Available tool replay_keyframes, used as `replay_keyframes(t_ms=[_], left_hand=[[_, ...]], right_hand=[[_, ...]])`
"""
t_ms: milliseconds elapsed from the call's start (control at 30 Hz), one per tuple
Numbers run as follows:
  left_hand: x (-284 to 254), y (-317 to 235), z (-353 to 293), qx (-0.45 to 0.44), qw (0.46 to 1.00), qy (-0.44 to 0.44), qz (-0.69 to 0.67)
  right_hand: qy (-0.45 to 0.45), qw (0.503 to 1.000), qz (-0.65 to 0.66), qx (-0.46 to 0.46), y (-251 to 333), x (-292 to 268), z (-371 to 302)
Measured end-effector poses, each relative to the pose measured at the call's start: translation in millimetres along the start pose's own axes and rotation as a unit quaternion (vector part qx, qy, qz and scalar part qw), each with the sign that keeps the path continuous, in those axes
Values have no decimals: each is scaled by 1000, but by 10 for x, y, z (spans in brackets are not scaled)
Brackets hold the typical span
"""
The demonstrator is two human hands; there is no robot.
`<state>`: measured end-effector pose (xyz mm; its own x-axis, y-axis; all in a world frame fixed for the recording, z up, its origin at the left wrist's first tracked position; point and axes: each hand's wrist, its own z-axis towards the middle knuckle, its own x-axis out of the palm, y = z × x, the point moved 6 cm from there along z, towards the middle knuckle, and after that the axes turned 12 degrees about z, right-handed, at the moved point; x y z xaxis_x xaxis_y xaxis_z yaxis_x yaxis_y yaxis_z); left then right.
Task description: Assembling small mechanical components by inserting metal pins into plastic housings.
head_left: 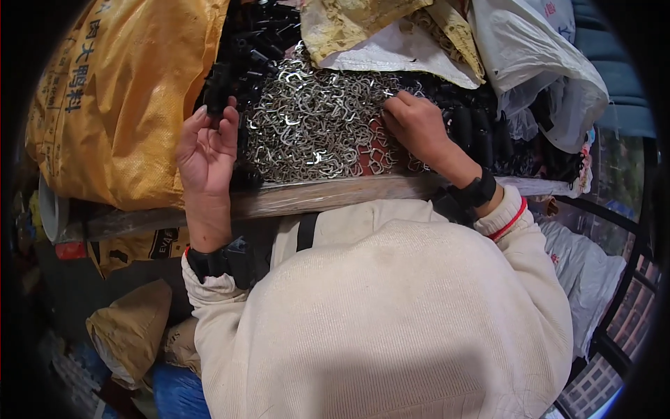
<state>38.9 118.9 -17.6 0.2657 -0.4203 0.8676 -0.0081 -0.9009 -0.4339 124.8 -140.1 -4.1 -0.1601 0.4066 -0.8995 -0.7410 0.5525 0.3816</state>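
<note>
The table bears metal hooks and black parts.

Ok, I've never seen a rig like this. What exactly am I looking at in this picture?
There is no machine: these are a person's two bare hands, seen from above through a wide fisheye camera on the head, so straight edges bend. The left hand holds a small black piece between its fingers. The right hand reaches into a loose heap of small, curved, silvery metal pieces; whether it grips one is hidden. To the right lie black, rounded, elongated pieces. A large orange-yellow sack stands at the left, and a white plastic bag at the upper right.
</note>
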Motion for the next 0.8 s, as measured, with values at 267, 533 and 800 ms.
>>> replay_keyframes(t_ms=[267,533,800], left_hand=[[243,98,-84,58,957,-40,283],[237,307,-131,130,736,-35,663],[698,103,-242,242,465,-82,847]], right_hand=[[24,999,-24,26,31,36,30],[-10,997,78,22,97,-81,-44],[42,863,469,184,-35,-109,-68]])
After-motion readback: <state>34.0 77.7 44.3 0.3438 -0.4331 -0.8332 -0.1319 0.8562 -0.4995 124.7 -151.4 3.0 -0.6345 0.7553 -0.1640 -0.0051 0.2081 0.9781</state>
